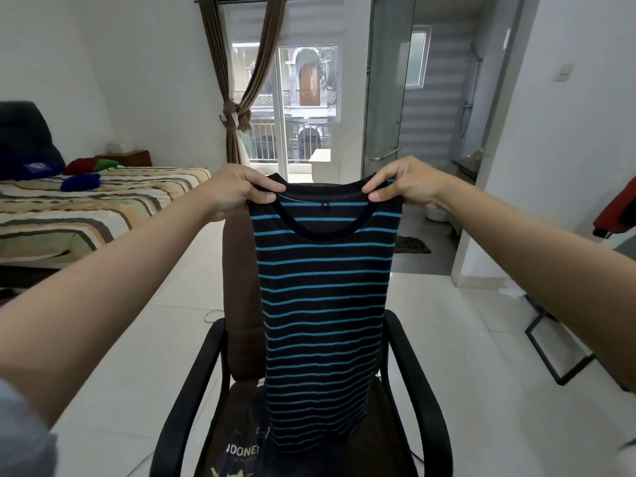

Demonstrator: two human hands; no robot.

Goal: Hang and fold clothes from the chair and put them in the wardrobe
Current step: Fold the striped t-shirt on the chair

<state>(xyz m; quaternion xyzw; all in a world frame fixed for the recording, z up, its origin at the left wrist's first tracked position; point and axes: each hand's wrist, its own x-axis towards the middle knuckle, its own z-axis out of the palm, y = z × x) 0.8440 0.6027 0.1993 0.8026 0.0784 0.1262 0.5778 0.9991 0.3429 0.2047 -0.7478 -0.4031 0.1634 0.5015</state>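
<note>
A black shirt with blue stripes [323,304] hangs upright in front of me, folded narrow so no sleeves show. My left hand [237,191] pinches its left shoulder and my right hand [402,182] pinches its right shoulder, both at the neckline. Behind and below it stands a black office chair [416,380]. A brown garment [241,287] is draped over the chair's back. A dark printed shirt [237,449] lies on the seat. The wardrobe is not in view.
A bed with a striped cover [96,215] is at the left, with pillows and small cushions on it. A glass balcony door [296,108] is straight ahead, a bathroom doorway [437,132] to its right. A black metal frame [557,352] stands at the right on the white tiled floor.
</note>
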